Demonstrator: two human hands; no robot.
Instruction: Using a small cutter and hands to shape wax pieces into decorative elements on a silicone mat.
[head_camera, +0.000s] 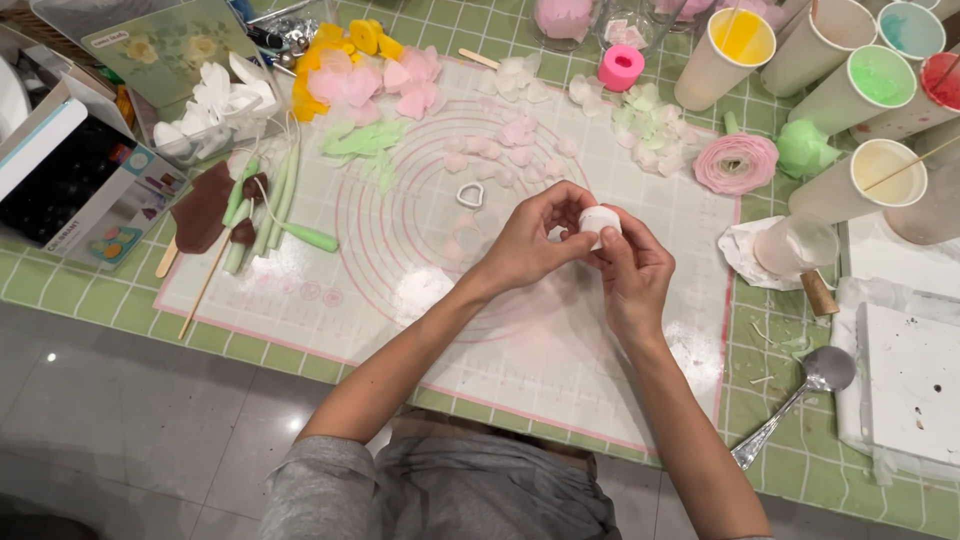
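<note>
Bright, even overhead light; sharp.

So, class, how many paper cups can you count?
6, all top right: yellow cup, plain cup beside it, teal cup, green cup, red cup, cream cup below. More may be hidden at the right edge.

The person wears a grey short-sleeved top, loose and creased across the chest, its sleeve ending above the elbow. Both forearms are bare down to the wrists. The left hand (530, 240) and right hand (632, 275) carry no gloves, rings, watch or bracelets that show.
</note>
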